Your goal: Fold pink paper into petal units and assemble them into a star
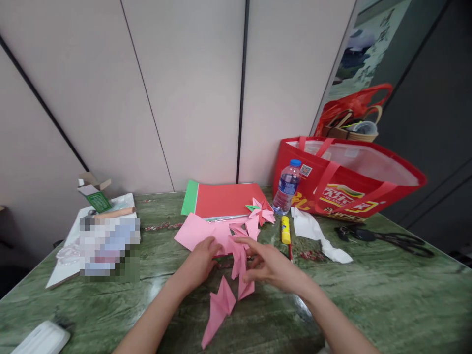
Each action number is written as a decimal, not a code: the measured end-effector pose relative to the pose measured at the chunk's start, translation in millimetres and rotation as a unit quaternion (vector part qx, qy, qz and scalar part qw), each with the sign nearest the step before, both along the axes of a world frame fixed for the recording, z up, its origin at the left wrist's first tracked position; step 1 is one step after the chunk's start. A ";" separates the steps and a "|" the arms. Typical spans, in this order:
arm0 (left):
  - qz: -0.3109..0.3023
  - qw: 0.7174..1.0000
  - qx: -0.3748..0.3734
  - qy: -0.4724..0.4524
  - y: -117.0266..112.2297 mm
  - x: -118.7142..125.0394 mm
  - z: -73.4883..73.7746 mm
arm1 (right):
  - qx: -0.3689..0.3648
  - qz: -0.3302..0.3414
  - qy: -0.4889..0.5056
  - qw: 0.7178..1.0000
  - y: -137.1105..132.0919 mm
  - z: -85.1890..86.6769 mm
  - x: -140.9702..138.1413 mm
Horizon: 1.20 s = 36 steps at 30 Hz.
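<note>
Head view — pink folded paper (239, 263) between left fingers (213, 242) and right fingers (246, 241)

pink folded paper (236, 260), green marbled table (387, 295), red bag (346, 189), yellow glue stick (285, 230).

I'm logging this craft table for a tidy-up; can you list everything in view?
table: one, green marble, underneath everything
folded paper pieces: several, pink, centre
paper stack: one, red over green, by the wall
folded star: one, pink, on the stack's corner
bottle: one, clear, blue cap, beside the bag
tote bag: one, red, right rear
glue stick: one, yellow, right of centre
scissors: one, black, far right
small box: one, green and white, left rear
left hand: on the pink pieces
right hand: fingers spread, over them
</note>
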State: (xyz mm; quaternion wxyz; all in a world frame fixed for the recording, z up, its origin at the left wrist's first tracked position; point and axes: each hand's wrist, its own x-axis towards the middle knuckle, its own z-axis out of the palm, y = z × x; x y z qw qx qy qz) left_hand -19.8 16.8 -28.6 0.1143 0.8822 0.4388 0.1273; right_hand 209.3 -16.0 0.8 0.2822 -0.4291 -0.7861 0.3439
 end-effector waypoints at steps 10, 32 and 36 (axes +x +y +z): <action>0.141 0.985 0.009 0.096 6.7 -5.1 9.6 | 0.140 -0.144 -0.235 0.951 37.2 -33.2 -5.2; 0.090 0.991 0.001 0.103 10.1 -5.5 -8.4 | 0.039 0.053 -0.175 0.982 -13.2 17.5 -6.5; 0.082 0.993 0.025 0.076 9.9 -9.2 -11.9 | 0.082 -0.007 -0.089 0.993 3.1 14.4 2.4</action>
